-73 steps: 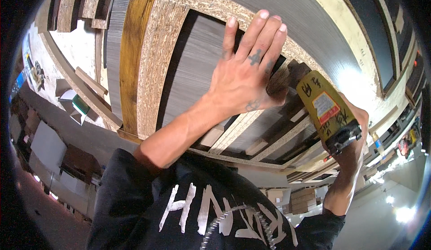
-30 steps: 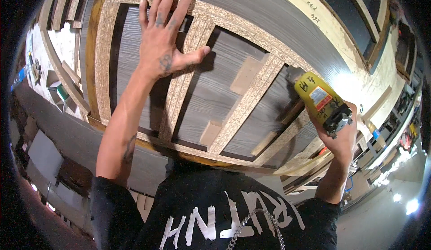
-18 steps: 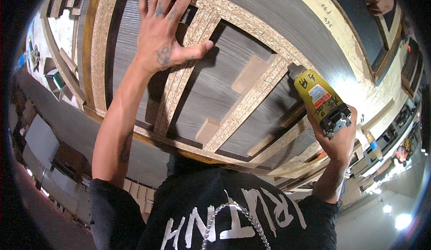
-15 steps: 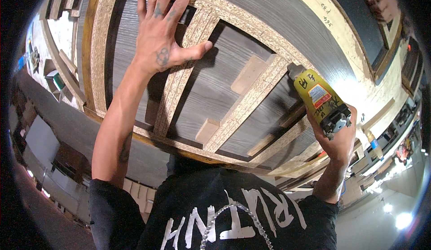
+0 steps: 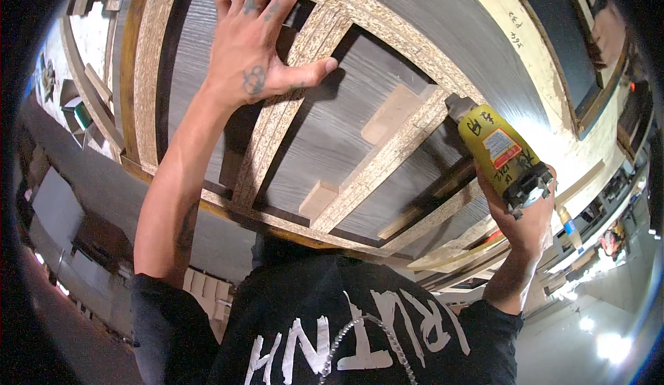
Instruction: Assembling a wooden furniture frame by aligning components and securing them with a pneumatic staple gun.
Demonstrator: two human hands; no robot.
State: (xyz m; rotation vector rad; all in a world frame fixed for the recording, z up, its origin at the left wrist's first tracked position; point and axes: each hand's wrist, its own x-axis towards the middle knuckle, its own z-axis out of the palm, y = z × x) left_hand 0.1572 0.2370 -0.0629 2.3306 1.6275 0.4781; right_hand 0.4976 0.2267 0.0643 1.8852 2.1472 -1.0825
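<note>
My left hand [image 5: 252, 60] is spread, palm down, over the particleboard frame strips [image 5: 304, 84] at the far left, its thumb pointing right. Its fingertips run to the top edge of the picture. In my right hand [image 5: 519, 226] is a yellow nail gun [image 5: 499, 143] with a label and handwriting on its body. The gun's dark nose is at the far rail [image 5: 387, 32], close to where a slanted cross strip [image 5: 384, 157] meets it. Whether the nose touches the wood I cannot tell. Behind the strips lies a dark wood-grain panel [image 5: 304, 167].
Small wood blocks [image 5: 319, 199] sit against the slanted strip. A pale board edge [image 5: 515, 32] and another dark panel [image 5: 550, 39] lie beyond. Another person's blurred hand [image 5: 609, 35] shows at upper right. A bottle [image 5: 569, 227] stands at the right; loose strips [image 5: 97, 101] lie at left.
The frame and panel have shifted slightly in the view. The nail gun's nose is a little nearer the joint of the slanted strip. The other person's hand has moved lower.
</note>
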